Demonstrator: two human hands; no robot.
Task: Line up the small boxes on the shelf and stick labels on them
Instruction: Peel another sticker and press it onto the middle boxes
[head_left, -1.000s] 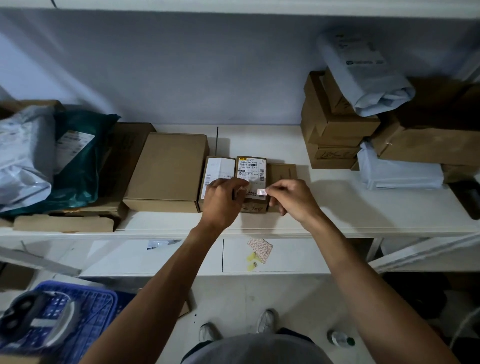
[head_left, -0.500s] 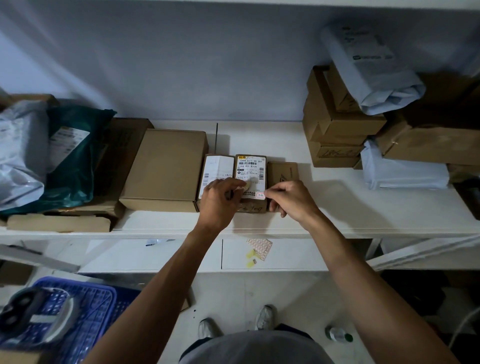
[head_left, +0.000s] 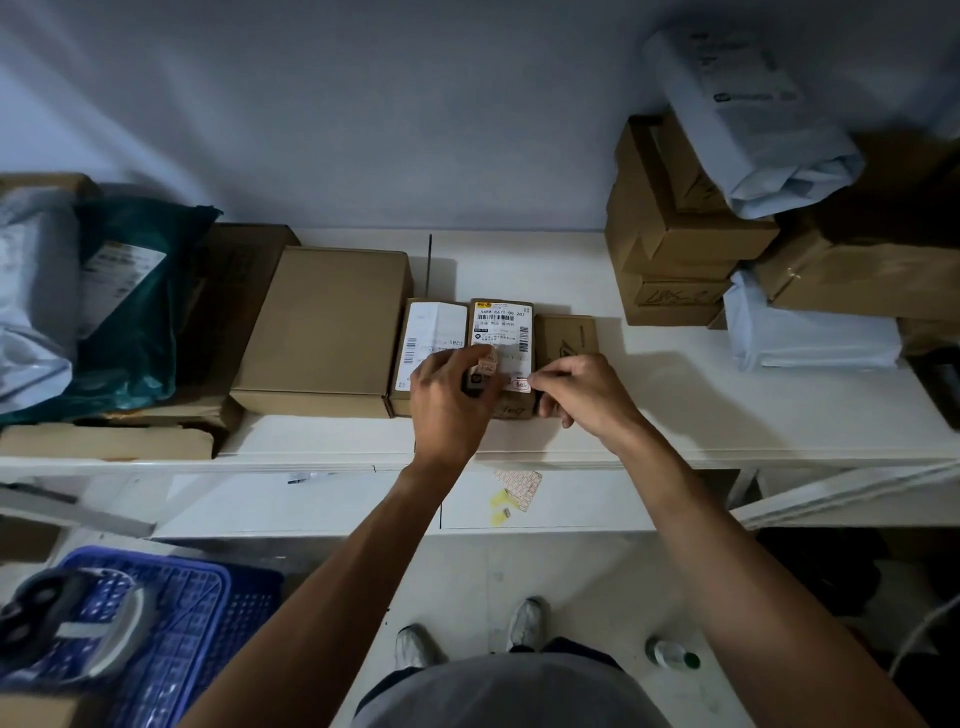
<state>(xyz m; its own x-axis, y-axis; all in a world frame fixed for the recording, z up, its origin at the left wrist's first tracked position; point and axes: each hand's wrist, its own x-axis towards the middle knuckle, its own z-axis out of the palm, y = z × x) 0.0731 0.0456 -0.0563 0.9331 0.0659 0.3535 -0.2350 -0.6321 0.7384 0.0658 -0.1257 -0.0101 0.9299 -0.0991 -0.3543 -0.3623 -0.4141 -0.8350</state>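
Note:
Three small cardboard boxes stand side by side on the white shelf (head_left: 727, 415): a left box (head_left: 434, 332) with a white slip, a middle box (head_left: 501, 322) with a printed shipping label, and a plain right box (head_left: 566, 335). My left hand (head_left: 449, 410) rests on the front of the left and middle boxes, closed around a small roll of labels (head_left: 483, 366). My right hand (head_left: 584, 397) pinches the edge of a small red-bordered label (head_left: 521, 384). That label lies flat on the middle box's near right corner.
A larger box (head_left: 322, 327) sits left of the row, with a teal bag (head_left: 130, 291) and grey mailers beyond it. Stacked boxes (head_left: 670, 244) and white mailers (head_left: 810, 338) fill the right. A label sheet (head_left: 517, 486) lies on the lower shelf. A blue basket (head_left: 171, 613) is on the floor.
My right hand carried the small label from the air down onto the middle box's near right corner. My left hand stayed on the boxes with the roll.

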